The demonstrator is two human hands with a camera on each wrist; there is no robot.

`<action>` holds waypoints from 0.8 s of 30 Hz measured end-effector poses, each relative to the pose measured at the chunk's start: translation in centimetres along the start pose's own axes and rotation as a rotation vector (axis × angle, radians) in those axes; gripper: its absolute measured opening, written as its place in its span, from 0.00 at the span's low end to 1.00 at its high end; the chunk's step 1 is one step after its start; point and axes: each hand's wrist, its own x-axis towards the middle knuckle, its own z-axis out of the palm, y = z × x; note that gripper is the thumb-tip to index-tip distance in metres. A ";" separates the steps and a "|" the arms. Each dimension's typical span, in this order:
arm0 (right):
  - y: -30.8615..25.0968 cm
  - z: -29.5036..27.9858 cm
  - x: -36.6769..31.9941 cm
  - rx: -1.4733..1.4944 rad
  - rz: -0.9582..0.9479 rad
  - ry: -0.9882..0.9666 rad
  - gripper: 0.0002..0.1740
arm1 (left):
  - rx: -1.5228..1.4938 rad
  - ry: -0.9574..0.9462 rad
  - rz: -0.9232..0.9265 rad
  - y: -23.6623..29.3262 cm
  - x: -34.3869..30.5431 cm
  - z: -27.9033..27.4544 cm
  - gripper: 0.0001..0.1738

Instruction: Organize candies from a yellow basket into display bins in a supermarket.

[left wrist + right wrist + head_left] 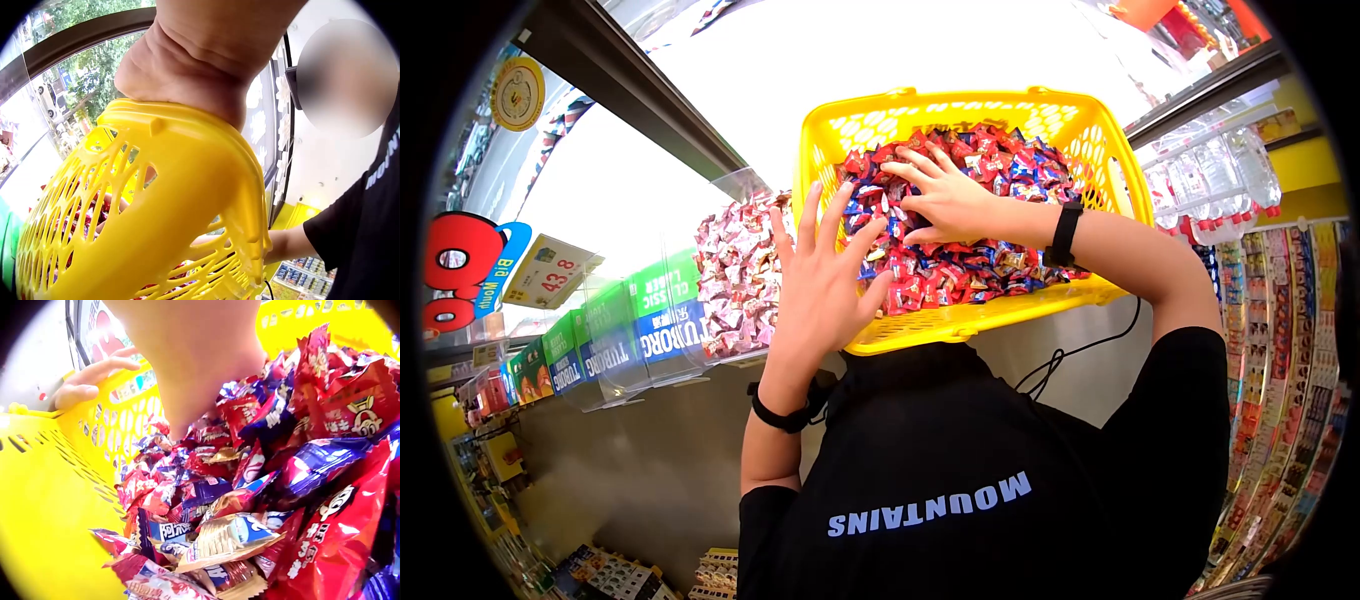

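A yellow plastic basket (990, 318) with perforated walls holds a heap of wrapped candies (1020, 265) in red, blue and purple wrappers. My left hand (825, 275) lies over the basket's left rim, fingers spread and fairly straight. In the left wrist view, the heel of that left hand (181, 81) is against the yellow rim. Inside the basket, my right hand (950, 200) rests palm down on the candies with its fingers spread. The right wrist view shows the candies (237, 537) close up, while the fingers of the right hand (194, 369) are hidden there.
Pink-wrapped candies (740, 270) fill a clear bin left of the basket, beside green and blue Tuborg boxes (645, 310). Bottles (1215, 185) in packs stand to the right, above shelves of packaged goods (1280, 350). A black cable (1055, 360) hangs near the basket's front.
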 end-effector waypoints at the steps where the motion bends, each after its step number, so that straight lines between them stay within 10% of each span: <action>1: 0.2 0.3 0.1 0.017 0.013 0.011 0.24 | 0.006 0.000 0.003 0.0 0.0 0.0 0.32; 4: 0.4 0.0 0.7 0.068 0.069 0.029 0.12 | -0.005 0.006 0.007 0.0 0.0 0.0 0.32; 24: -10.8 -12.5 -3.6 0.221 0.176 0.089 0.11 | -0.306 0.182 0.190 1.5 -0.7 -0.7 0.23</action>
